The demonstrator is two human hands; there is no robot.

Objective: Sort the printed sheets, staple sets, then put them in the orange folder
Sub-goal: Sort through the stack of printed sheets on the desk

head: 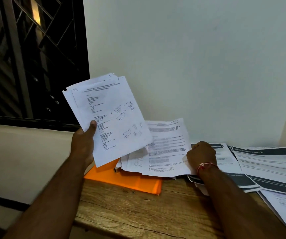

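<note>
Wooden desk [138, 213]: left hand [83, 144] grips sheets [111, 107].

Single head-worn view (wide-angle), facing forward and down, close over the wooden table [138, 213], wall [190, 57] straight ahead

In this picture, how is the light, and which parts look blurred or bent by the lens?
Head view: dim, even light, no glare; the barred window is dark. The sheaf of white printed sheets in the left hand is fairly sharp; the loose white sheet gripped by the right hand shows motion blur. Head view, edges: the wide lens stretches the dark-banded sheets at right.
</note>
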